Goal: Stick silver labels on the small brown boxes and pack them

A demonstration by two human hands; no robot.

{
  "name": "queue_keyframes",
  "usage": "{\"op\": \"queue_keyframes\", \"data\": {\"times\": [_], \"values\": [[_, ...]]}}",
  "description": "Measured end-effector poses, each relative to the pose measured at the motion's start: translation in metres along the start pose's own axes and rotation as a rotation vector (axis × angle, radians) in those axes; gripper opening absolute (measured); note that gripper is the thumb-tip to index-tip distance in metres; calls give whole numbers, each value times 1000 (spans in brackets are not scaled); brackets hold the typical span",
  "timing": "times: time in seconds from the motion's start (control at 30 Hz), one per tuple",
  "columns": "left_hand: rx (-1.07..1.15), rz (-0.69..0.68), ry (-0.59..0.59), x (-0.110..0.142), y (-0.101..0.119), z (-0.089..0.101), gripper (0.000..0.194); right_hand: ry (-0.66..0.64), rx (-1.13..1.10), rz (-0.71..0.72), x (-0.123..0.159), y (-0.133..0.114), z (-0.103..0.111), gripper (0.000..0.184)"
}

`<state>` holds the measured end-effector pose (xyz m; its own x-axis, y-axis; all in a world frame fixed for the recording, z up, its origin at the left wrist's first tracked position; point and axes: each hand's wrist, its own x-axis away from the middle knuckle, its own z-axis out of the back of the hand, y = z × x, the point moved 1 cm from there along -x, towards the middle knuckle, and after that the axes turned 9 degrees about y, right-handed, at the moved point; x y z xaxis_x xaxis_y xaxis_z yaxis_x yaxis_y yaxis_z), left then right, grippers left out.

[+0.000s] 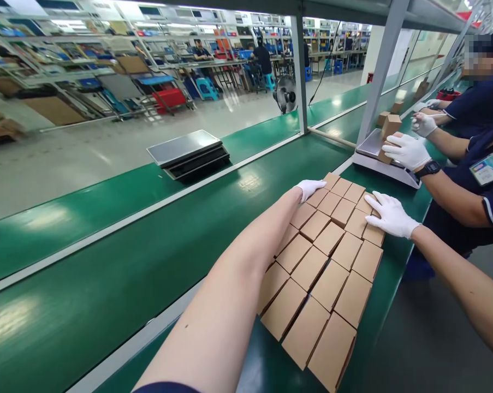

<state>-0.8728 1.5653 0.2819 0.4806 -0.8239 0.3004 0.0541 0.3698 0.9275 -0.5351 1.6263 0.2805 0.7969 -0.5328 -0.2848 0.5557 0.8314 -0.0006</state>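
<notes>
Kraft boxes (320,262) stand gathered in one block on the green conveyor belt (107,256), the left hand (310,189) pressing its far side with fingers together, the right hand (389,215) with fingers spread.

Metal shelving racks (66,60) line the upper left of the frame, beside a glossy grey floor (119,131), with workbenches (336,54) far back under bright ceiling lights (168,23).

White fabric gloves (396,222) are worn on the left hand (310,189) and the right hand (387,214), and they are cut close at the wrists. Both forearms are left uncovered, a small mole (186,326) is seen on the left forearm (225,289), and a dark navy sleeve (164,388) is glimpsed at the lower edge of the view
</notes>
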Motion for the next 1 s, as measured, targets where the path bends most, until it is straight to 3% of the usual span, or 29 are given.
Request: {"op": "queue_keyframes", "data": {"times": [0.13, 0.3, 0.6, 1.0], "values": [[55, 26, -10, 34, -6, 9, 57, 12, 17, 14, 21, -28, 11, 87], [121, 79, -22, 80, -19, 26, 52, -4, 48, -4, 53, -81, 36, 85], [100, 52, 2, 178, -56, 80, 52, 58, 38, -22, 121, -190, 71, 81], [31, 16, 1, 306, -100, 143, 52, 132, -13, 86, 192, -291, 91, 80]]}}
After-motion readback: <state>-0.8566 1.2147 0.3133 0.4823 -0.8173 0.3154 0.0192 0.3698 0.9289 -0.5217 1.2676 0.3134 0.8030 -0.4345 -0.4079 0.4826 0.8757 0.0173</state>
